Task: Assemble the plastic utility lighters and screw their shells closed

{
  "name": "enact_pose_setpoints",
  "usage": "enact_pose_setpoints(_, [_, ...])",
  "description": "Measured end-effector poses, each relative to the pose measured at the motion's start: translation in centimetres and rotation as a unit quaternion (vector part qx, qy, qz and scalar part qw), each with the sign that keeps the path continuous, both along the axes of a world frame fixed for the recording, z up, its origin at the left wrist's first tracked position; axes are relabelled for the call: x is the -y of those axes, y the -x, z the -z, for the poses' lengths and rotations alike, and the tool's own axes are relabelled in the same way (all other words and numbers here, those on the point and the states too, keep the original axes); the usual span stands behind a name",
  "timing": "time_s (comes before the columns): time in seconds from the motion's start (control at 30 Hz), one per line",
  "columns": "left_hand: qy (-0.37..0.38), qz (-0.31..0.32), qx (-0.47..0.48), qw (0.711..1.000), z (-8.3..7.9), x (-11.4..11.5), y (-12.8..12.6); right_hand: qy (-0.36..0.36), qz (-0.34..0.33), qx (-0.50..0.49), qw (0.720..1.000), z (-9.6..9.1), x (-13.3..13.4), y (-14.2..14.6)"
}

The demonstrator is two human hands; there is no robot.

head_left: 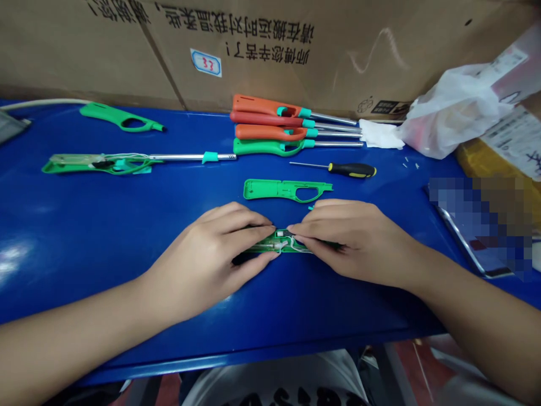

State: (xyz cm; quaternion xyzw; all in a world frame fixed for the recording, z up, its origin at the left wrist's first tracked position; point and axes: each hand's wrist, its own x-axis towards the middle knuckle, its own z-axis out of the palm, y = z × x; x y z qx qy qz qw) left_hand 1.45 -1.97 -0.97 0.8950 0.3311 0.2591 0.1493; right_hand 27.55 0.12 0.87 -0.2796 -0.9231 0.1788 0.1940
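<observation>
An opened green lighter half-shell lies on the blue table between my hands, with a clear fuel tank, a white wire and small metal parts inside. My left hand grips its left end between thumb and fingers. At its right end my right hand pinches a small dark part by the wire; the fingertips partly hide it. Just beyond lies the matching empty green half-shell, inner side up. A scrap of teal plastic shows beside my right fingers.
Behind are several orange, red and green long-nosed lighters, a screwdriver, another opened lighter and a green shell. A phone and plastic bag lie right. A cardboard box walls the back.
</observation>
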Motion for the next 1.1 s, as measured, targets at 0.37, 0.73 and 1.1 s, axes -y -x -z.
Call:
enact_pose_setpoints(0.37, [0.007, 0.002, 0.003, 1.000, 0.2, 0.0, 0.1, -0.120, -0.023, 0.076, 0.990, 0.1, 0.0, 0.2])
enact_pose_setpoints(0.73, [-0.037, 0.025, -0.070, 0.997, 0.0, 0.3, 0.2, -0.084, -0.011, 0.137, 0.987, -0.5, 0.2, 0.3])
enact_pose_setpoints(1.1, [-0.038, 0.044, -0.067, 0.996, -0.1, 0.0, 0.2, 0.039, 0.148, 0.122, 0.981, -2.5, -2.7, -4.5])
